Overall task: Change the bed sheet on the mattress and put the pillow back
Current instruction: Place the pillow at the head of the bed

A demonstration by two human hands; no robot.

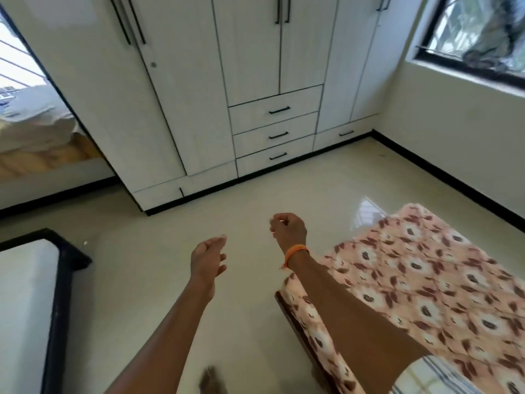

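**Both hands free beside the sheeted mattress — risks and orientation**

Left hand hangs over bare floor, fingers loosely spread, grasping nothing. Right hand, with an orange wrist band, is curled loosely; nothing visible in it, though motion blur makes a pinched thread or hem impossible to rule out.

The floral bed sheet covers the mattress, which lies on the floor to the right of the wardrobe. Its long axis runs from the near lower right toward the far corner under the window.

Risks, as judged: the glossy floor tiles could let the mattress slide when the sheet is tugged. No pillow in view; it must be located first.
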